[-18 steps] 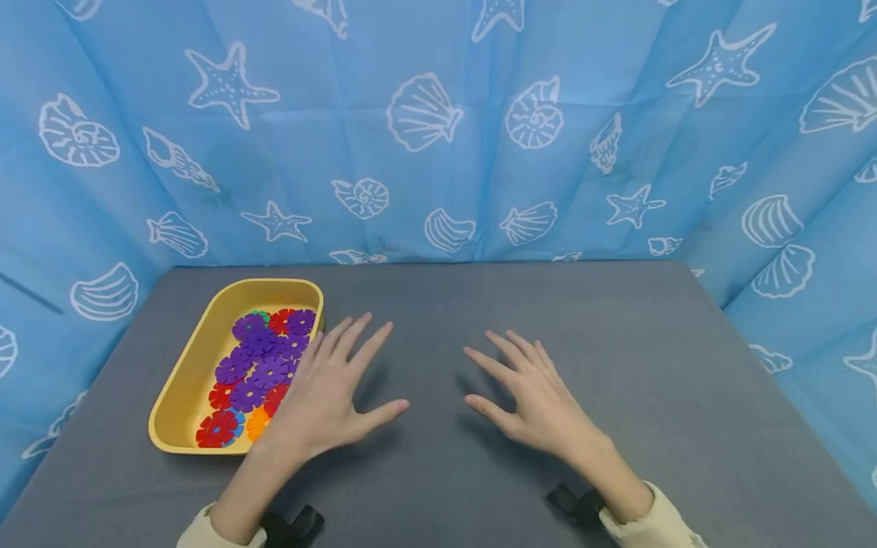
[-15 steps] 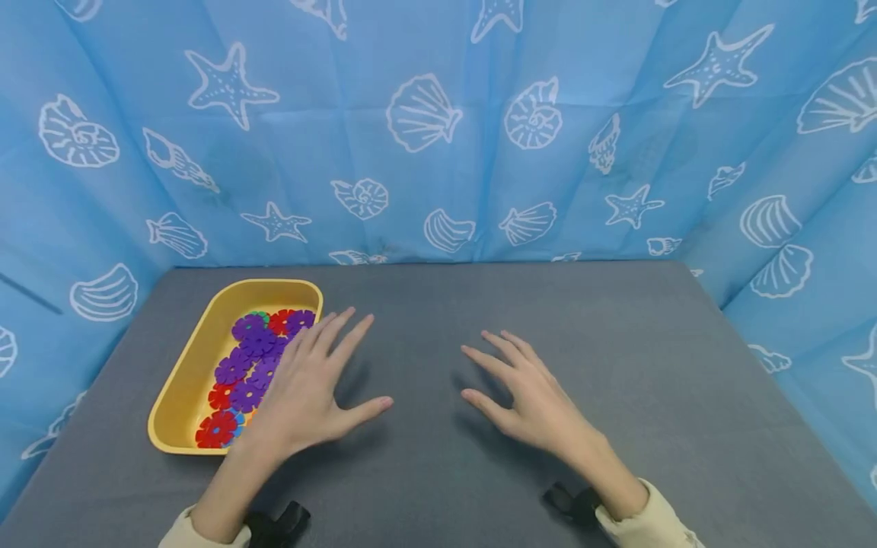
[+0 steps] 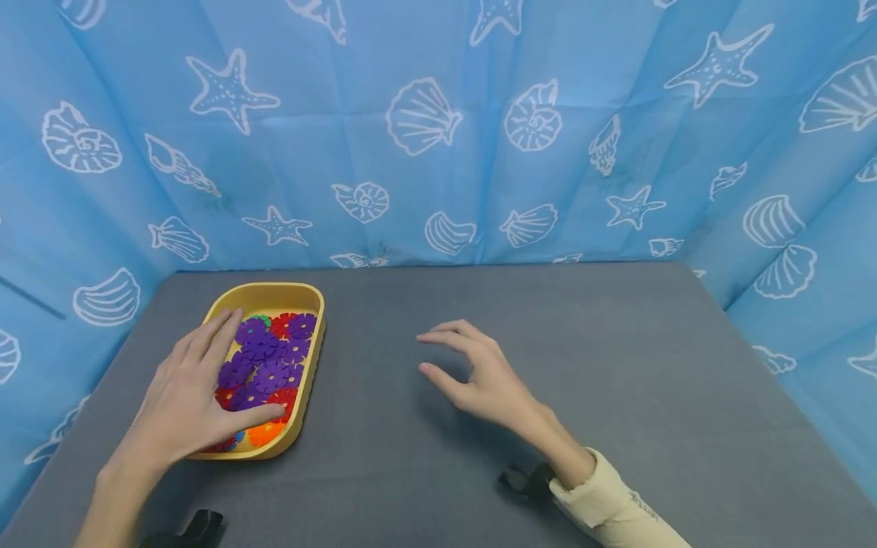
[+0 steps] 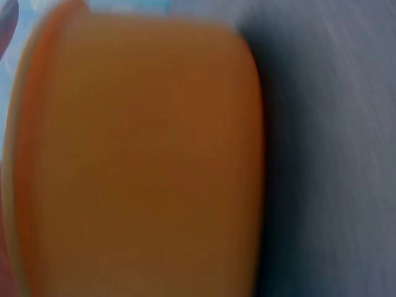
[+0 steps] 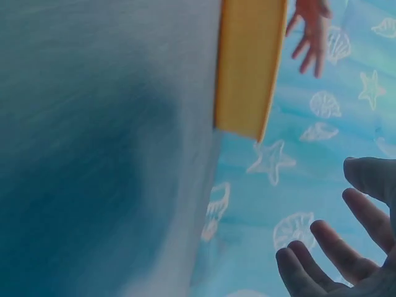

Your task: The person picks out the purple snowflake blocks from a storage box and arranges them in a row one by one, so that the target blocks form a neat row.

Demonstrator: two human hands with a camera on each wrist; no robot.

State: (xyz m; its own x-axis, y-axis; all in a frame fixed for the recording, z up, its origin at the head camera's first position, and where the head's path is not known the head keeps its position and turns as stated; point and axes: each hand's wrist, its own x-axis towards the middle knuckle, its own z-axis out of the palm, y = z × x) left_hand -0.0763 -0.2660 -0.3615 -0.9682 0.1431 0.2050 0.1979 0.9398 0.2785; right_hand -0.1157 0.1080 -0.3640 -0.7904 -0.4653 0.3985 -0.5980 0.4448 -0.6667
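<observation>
A yellow tray stands at the left of the table, holding several flower-shaped plastic discs, mostly purple with some red, orange, blue and green. My left hand is over the tray's left side, fingers spread and holding nothing; it hides that side's rim. In the left wrist view the tray's outer wall fills much of the picture, blurred. Right of the tray, above the table, my right hand hovers with its fingers relaxed and nothing in them. The right wrist view shows those fingers apart from the tray.
A grey cloth covers the table. Behind it and along both sides hangs a blue curtain with white shells and starfish. A dark strap mount sits at the right wrist, another at the left.
My left hand has moved left, from the tray's right side across to its left side. My right hand has shifted a little to the left, its fingers bending slightly more.
</observation>
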